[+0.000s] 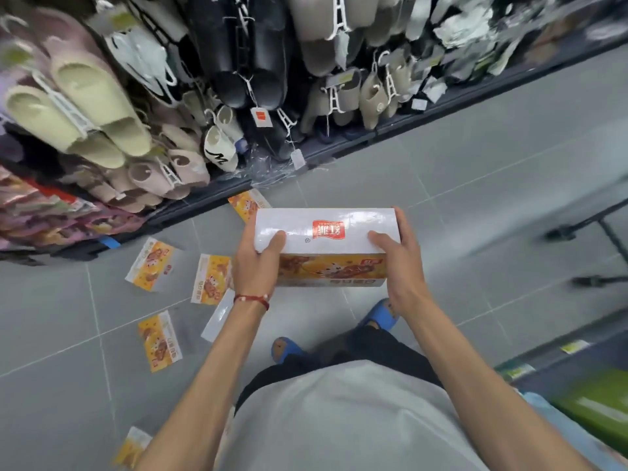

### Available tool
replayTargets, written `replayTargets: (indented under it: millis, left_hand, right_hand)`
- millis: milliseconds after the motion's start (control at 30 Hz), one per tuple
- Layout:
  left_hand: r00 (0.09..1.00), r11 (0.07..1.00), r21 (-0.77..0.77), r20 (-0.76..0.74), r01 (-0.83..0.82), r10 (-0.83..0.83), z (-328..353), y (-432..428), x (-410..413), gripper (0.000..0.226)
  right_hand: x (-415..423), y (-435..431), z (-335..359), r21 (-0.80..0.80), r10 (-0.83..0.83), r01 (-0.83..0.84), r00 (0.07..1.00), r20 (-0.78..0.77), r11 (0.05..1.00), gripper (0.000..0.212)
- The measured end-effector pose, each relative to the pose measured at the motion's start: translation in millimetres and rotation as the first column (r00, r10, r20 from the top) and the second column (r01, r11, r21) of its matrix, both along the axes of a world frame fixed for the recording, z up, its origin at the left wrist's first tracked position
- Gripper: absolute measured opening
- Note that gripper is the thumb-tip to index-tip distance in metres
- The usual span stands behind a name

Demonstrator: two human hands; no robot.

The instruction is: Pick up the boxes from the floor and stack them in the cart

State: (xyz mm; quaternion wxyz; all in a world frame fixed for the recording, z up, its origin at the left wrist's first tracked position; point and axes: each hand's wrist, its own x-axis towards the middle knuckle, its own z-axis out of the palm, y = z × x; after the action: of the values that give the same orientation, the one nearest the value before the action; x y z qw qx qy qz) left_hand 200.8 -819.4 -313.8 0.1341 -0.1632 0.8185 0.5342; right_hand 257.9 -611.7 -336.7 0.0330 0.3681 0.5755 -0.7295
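While the left hand (256,266) and right hand (401,263) held it, the box (326,232) was above the floor (475,185).
Fingers (377,237) curled round both short ends; it looked stiff, light, glossy and maybe slippery.

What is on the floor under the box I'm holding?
Below the held box, grey floor tiles show around its edges, and one orange box pokes out past its upper left corner, partly covered. The floor straight beneath is hidden.

The grey tiled floor (475,171) bears scattered orange-and-white boxes (151,265) lying flat, left of the person's blue slippers (380,314), near the dark shelf base (390,130).
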Motion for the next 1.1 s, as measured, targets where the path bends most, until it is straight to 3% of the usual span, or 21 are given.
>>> replayTargets:
  millis: [367,500,600,767,1100]
  left_hand:
    - [0.951,0.948,0.074,-0.034,0.309,-0.307,2.7,252.8,-57.6,0.048]
    - [0.892,0.889,0.07,-0.056,0.453,-0.449,1.2,332.6,-82.8,0.055]
    - [0.848,0.847,0.056,-0.07,0.528,-0.525,-0.8,391.8,-104.1,0.04]
    - [0.76,0.76,0.022,-0.048,0.65,-0.648,-14.2,493.3,-152.6,0.045]
    - [0.533,0.533,-0.002,-0.018,0.846,-0.846,-6.5,702.6,-263.2,0.058]
  right_hand:
    - [1.1,214.3,6.8,0.03,-0.391,0.39,0.92,0.03,0.92,0.053]
    - [-0.8,272.9,6.4,0.023,-0.531,0.531,0.846,0.048,0.847,0.061]
    - [-8.4,314.3,5.0,0.018,-0.618,0.618,0.784,0.059,0.786,0.061]
    - [-38.6,391.7,1.8,0.033,-0.735,0.734,0.676,0.05,0.678,0.053]
    - [-121.1,546.1,21.2,0.058,-0.899,0.897,0.439,0.012,0.439,0.06]
